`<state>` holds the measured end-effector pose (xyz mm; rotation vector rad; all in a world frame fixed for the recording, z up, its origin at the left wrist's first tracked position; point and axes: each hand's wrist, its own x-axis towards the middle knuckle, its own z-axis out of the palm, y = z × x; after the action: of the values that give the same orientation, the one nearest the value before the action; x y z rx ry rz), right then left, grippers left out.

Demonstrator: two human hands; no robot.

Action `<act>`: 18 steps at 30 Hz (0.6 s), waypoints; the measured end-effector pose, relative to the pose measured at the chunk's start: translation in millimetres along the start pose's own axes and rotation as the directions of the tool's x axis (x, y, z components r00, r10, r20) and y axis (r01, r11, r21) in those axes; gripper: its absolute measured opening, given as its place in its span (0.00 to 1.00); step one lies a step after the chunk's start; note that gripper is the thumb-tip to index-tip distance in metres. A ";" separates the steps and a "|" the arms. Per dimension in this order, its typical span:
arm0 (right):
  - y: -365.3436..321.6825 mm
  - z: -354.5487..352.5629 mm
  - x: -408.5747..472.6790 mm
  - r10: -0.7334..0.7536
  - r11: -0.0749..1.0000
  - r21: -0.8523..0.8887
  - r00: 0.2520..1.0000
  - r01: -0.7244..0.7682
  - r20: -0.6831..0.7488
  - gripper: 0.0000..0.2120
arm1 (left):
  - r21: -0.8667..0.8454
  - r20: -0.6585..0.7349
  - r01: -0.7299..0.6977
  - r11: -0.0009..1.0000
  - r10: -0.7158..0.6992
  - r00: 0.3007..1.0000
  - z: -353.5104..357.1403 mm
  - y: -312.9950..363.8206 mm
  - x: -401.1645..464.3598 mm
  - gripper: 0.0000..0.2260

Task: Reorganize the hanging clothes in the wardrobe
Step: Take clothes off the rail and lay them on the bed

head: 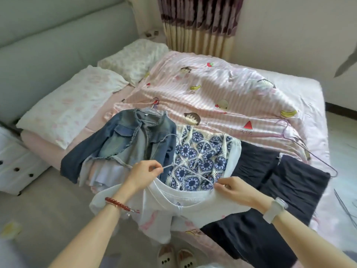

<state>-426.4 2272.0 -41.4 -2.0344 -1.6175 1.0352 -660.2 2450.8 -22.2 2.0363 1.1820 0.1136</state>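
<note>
A white T-shirt (pixel 193 207) with pink print hangs in front of me over the bed's near edge. My left hand (pixel 144 174) pinches a thin white wire hanger (pixel 185 170) at its left arm, with the hanger's right end inside the shirt's neckline. My right hand (pixel 234 190) grips the right side of the shirt's collar. Behind the shirt, a blue-and-white patterned top (pixel 201 155) lies on the bed. A denim jacket (pixel 123 140) on a hanger lies to its left. Black garments (pixel 280 182) lie to the right.
The bed (pixel 222 88) carries a pink striped cartoon quilt and two pillows (pixel 73 103) near the padded headboard. A purple hanger (pixel 301 144) lies on the quilt at right. A white cabinet (pixel 13 165) stands at left. Slippers (pixel 175 256) sit on the floor below.
</note>
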 end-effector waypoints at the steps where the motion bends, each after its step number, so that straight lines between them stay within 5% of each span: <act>1: 1.5 -4.7 -5.9 0.050 0.998 0.025 0.998 -0.050 0.031 0.19 | -0.031 0.104 0.013 0.999 -0.010 0.995 3.0 3.3 9.3 0.07; 4: 8.4 -9.5 -21.2 0.210 0.978 -0.005 0.971 -0.211 0.116 0.21 | -0.135 0.371 0.094 0.986 -0.038 0.928 15.5 12.1 30.0 0.08; 8: 11.5 10.8 -32.6 0.375 0.925 -0.114 0.920 -0.363 0.112 0.20 | -0.009 0.438 0.021 1.000 -0.015 0.899 37.8 6.8 38.6 0.11; 12: -8.9 41.0 -13.2 0.400 0.870 -0.244 0.903 -0.428 -0.157 0.16 | 0.077 0.341 0.018 0.997 -0.043 0.939 29.8 -16.4 39.5 0.13; 18: -80.1 87.3 55.1 0.221 0.955 -0.209 0.975 -0.209 0.036 0.10 | 0.169 -0.021 0.225 0.959 -0.225 0.974 -28.8 -93.4 30.2 0.08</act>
<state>-539.7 2332.4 -65.5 -2.3813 -1.6163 1.0472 -721.3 2516.5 -71.4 2.0293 1.4586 -0.1013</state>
